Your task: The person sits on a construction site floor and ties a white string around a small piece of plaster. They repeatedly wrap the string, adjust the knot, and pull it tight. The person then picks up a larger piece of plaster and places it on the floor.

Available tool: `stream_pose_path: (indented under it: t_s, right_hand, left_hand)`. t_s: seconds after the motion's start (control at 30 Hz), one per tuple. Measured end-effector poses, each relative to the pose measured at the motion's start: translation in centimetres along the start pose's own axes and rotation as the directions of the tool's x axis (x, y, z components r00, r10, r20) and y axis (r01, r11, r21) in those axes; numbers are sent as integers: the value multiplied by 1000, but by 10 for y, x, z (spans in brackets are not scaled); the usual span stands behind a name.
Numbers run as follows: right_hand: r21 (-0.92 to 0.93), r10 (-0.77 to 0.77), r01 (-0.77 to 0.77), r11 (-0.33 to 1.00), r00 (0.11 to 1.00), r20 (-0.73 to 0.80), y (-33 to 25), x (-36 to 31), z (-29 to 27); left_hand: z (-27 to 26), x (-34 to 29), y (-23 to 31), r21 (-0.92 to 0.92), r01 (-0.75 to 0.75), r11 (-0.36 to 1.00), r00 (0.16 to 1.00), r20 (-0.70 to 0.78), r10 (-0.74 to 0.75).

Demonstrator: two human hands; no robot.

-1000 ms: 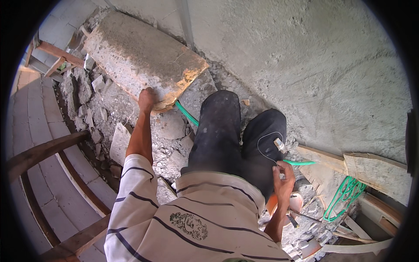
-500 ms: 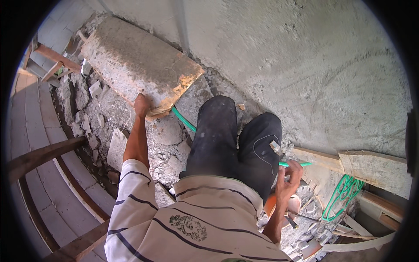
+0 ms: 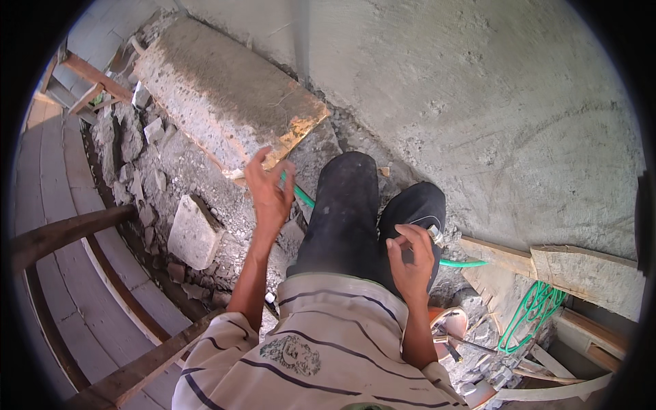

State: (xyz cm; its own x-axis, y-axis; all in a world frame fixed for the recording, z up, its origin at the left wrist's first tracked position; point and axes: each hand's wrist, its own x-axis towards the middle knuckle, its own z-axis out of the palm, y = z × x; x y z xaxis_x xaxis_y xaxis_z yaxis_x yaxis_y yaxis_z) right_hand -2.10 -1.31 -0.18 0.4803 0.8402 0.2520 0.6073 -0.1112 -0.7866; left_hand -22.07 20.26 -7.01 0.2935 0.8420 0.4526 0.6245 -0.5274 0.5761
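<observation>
My left hand [image 3: 270, 195] is raised in front of the near corner of a cement-smeared board [image 3: 229, 92], thumb and fingers apart, holding nothing that I can see. Behind its fingertips a green hose [image 3: 303, 196] runs out from under the board toward my knee. Over my right thigh is my right hand [image 3: 413, 263], its fingers curved and a gap showing between thumb and forefinger. A small pale block [image 3: 435, 234] sits beside that hand at my right knee, with a thin white cord looping near it.
A rough cement wall [image 3: 465, 116] rises ahead. Rubble and a broken slab [image 3: 195, 232] lie to the left, beside wooden bars [image 3: 75, 239]. On the right are planks [image 3: 581, 273], a coil of green hose [image 3: 529, 318] and an orange bucket-like container [image 3: 447, 321] among debris.
My left hand has left the board's near edge, moved right and opened. My right hand has moved left and up over my thigh, away from the green hose.
</observation>
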Motion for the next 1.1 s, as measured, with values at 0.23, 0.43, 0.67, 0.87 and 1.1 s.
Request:
stream_pose_path:
  t_s: [0.23, 0.43, 0.67, 0.87, 1.1]
  right_hand:
    - [167, 2, -19, 986, 995, 98, -18, 5, 16]
    - [422, 181, -184, 888, 982, 47, -4, -3, 2]
    - [585, 322, -264, 767, 947, 5, 8, 0, -15]
    - [629, 322, -203, 751, 943, -80, 18, -6, -16]
    - [440, 188, -118, 890, 975, -120, 17, -6, -18]
  left_hand:
    - [-13, -62, 122, -524, 28, 851, 937, 310, 160]
    - [-1, -61, 135, -647, 490, 585, 769, 636, 59]
    - [-7, -32, 144, -586, 568, 578, 672, 736, 85]
    - [-3, -26, 156, -620, 366, 694, 767, 623, 153]
    - [10, -27, 164, -625, 140, 768, 869, 449, 207]
